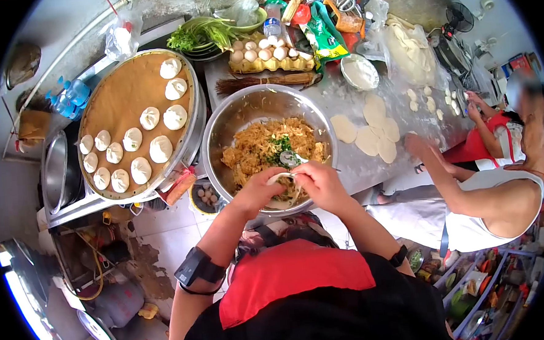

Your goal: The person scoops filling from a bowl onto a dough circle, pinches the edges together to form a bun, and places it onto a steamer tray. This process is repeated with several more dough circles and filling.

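Observation:
Over a large metal bowl [215, 120], my left hand [261, 190] and my right hand [323, 184] pinch the rim of a filled dough wrapper [283, 183] between them. Its folds are partly hidden by my fingers. Brown shredded filling [246, 140] with chopped greens [278, 146] lies in the bowl. The round metal end of a utensil [290, 157] rests on the filling just beyond my fingers. Right of the bowl, several flat dough wrappers [367, 141] overlap on the metal worktop [352, 175]. Pleated buns [141, 170] sit spaced out on a round steamer tray [117, 86] to the left.
An egg tray [257, 67], a straw brush [267, 82], leafy greens [200, 35] and a flour bowl [360, 72] stand behind the bowl. Small dough pieces [430, 104] lie farther right. A co-worker [495, 201] reaches over the worktop's right side; another person [491, 135] works beyond.

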A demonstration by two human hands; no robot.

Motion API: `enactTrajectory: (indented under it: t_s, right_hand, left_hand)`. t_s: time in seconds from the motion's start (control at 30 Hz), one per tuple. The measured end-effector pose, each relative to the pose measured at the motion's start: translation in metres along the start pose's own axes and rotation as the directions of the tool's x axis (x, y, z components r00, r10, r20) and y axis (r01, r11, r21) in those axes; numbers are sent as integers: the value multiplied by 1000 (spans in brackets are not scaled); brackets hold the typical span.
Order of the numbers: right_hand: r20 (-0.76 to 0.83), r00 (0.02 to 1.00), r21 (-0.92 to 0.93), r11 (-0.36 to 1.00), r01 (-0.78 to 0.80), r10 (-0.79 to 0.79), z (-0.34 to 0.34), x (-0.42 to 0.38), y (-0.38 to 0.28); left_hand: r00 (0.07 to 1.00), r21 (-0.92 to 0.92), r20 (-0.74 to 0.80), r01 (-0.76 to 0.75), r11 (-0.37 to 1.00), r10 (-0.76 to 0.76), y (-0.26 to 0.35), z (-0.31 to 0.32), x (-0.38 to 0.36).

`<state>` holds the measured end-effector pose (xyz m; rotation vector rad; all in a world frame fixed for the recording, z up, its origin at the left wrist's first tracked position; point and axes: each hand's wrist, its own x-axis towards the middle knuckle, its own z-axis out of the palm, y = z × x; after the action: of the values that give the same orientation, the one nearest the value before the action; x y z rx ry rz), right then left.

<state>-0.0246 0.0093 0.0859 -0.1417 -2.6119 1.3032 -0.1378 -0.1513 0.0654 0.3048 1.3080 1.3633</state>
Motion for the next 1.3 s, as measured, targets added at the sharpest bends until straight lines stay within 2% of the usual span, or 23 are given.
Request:
enactTrajectory:
  t_s: [0.03, 0.1, 0.13, 0.17, 0.2, 0.23, 0.27, 0.3, 0.33, 0.4, 0.5, 0.53, 0.6, 0.63, 0.73, 0.77, 0.83, 0.87, 0.9, 1.0, 1.13, 1.23, 1.3]
  right_hand:
    - [1, 994, 122, 987, -109, 110, -4, -2, -3]
    - [82, 974, 163, 961, -224, 213, -1, -1, -5]
    - [126, 956, 180, 942, -284, 264, 0, -1, -5]
    - [125, 982, 24, 989, -148, 144, 4, -1, 6]
    - [109, 974, 45, 978, -205, 199, 4, -2, 10]
    - [96, 963, 66, 964, -258, 252, 2, -3, 14]
    - [85, 949, 90, 947, -310, 303, 1, -4, 18]
    - [41, 939, 251, 906, -341, 342, 1, -5, 21]
    - [67, 915, 400, 829, -390, 399, 2, -7, 21]
    - [136, 862, 656, 608, -447, 488, 1, -9, 20]
    - [171, 808, 867, 303, -395, 564, 8, -9, 7]
    - [181, 803, 868, 291, -402, 567, 12, -10, 6]
    - [200, 795, 870, 269, -412, 572, 20, -11, 7]
    - [193, 773, 826, 325, -460, 605, 19, -13, 7]
    - [-120, 869, 607, 728, -319, 480, 21, -14, 6]
    - [-229, 860, 493, 816, -302, 457, 19, -17, 0]
    - [-261, 940, 213, 963, -167, 221, 15, -18, -10]
    - [-250, 964, 65, 995, -81, 95, 13, -17, -14]
    - [-239, 971, 5, 1000, -19, 20, 15, -14, -22]
    - [-164, 986, -164, 986, -25, -2, 22, -7, -24]
    - [-141, 988, -218, 972, -92, 62, 26, -4, -19]
    - [67, 951, 224, 924, -310, 303, 15, -1, -17]
    - [231, 867, 561, 668, -489, 442, 6, 3, -17]
  left_hand:
    - [1000, 15, 10, 11, 1000, -11, 0, -2, 2]
    - [998, 41, 44, 44, 998, -45, -8, -5, 10]
    - [999, 181, 27, -29, 983, 25, -15, -5, 14]
    - [994, 320, 17, -104, 942, 104, -20, -6, 19]
    - [983, 453, 18, -172, 875, 184, -15, -4, 19]
    - [987, 348, 21, -159, 924, 162, -11, -3, 17]
    - [997, 216, 20, -75, 973, 72, -4, -4, 11]
    - [999, 81, 31, 17, 997, -20, 9, -3, 2]
    - [992, -53, 58, 114, 992, -111, 16, -4, -3]
    - [995, -48, 98, 7, 999, -2, 19, -7, -3]
    - [968, -194, 93, -211, 958, 232, 17, 0, -9]
    - [976, -386, 92, -149, 910, 199, 8, 3, -6]
    - [984, -713, 110, -20, 701, 139, -12, 9, 3]
    - [994, -724, 68, -10, 690, 85, -16, 12, 4]
    - [999, -761, 2, -27, 648, 45, -17, 20, 3]
    - [999, -750, -31, -53, 660, 45, -14, 23, 0]
    - [997, -772, -61, -72, 631, 39, -25, 21, 7]
    - [996, -781, -77, -84, 618, 38, -29, 19, 10]
    - [993, -757, -78, -119, 642, 91, -29, 19, 10]
    - [987, -768, -42, -133, 627, 157, -35, 20, 13]
    - [988, -743, -117, -152, 652, 97, -38, 23, 10]
    - [990, -746, -142, -106, 658, -2, -40, 22, 4]
    - [990, -757, -141, -115, 643, 11, -38, 21, 0]
